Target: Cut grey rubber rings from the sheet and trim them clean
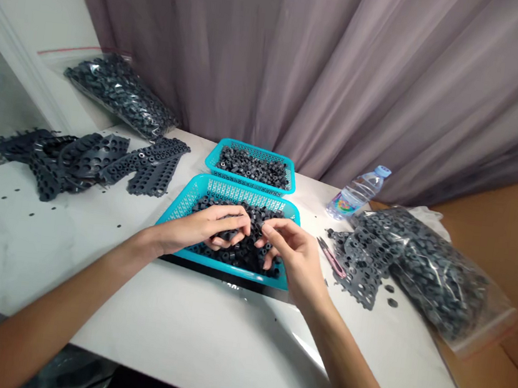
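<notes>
Both hands are over the near blue-green basket (pixel 172 210), which holds a heap of small black ring-like rubber parts (pixel 246 258). My left hand (pixel 224 224) is curled, palm inward, with several of the black parts showing between its fingers. Thumb and forefinger of my right hand (pixel 288 245) pinch together on a small black rubber part (pixel 261 226), mostly hidden by the fingertips. The other fingers of that hand are bent above the heap. The two hands are close but apart.
Behind stands a second blue-green basket (pixel 291 176) of black parts. Perforated black rubber sheets (pixel 88 160) lie left, under a filled plastic bag (pixel 120 94). At right are a water bottle (pixel 357 193), pink-handled snips (pixel 332 258), another perforated sheet (pixel 363 266) and a full bag (pixel 437 279).
</notes>
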Action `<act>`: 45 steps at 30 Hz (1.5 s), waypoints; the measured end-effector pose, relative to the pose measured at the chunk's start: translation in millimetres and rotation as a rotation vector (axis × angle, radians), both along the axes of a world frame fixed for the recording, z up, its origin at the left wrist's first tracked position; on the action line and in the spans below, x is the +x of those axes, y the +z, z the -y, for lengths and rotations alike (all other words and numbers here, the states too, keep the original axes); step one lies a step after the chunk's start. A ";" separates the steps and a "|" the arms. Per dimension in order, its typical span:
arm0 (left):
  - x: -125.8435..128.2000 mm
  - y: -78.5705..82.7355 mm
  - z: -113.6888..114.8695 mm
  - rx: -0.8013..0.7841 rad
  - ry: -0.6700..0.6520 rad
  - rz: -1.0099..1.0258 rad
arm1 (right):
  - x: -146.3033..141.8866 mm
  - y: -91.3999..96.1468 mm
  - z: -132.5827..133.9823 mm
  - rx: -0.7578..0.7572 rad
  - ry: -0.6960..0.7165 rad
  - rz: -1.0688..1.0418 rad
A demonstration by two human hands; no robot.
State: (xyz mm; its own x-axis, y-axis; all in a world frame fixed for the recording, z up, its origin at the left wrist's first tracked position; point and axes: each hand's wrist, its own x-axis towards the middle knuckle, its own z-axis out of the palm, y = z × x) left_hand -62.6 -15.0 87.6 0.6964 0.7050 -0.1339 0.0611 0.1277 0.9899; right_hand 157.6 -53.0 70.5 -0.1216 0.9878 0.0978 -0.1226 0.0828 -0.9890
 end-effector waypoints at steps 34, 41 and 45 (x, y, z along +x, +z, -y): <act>2.0 -8.9 -1.0 -0.019 0.020 -0.016 | 10.1 -0.6 -9.4 -0.265 0.062 -0.194; 2.9 -10.3 -1.7 -0.025 0.029 -0.005 | 10.0 -1.5 -8.1 -0.230 0.064 -0.164; 4.5 -9.5 0.3 -0.091 0.056 0.027 | 5.7 -5.1 -7.6 -0.132 0.003 -0.065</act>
State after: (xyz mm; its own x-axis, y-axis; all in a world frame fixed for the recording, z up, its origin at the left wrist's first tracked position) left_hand -58.1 -15.3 78.1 0.6603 0.7290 -0.1806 0.0243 0.2196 0.9753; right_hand 163.3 -45.4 65.4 -0.1226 0.9922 -0.0248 -0.1869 -0.0476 -0.9812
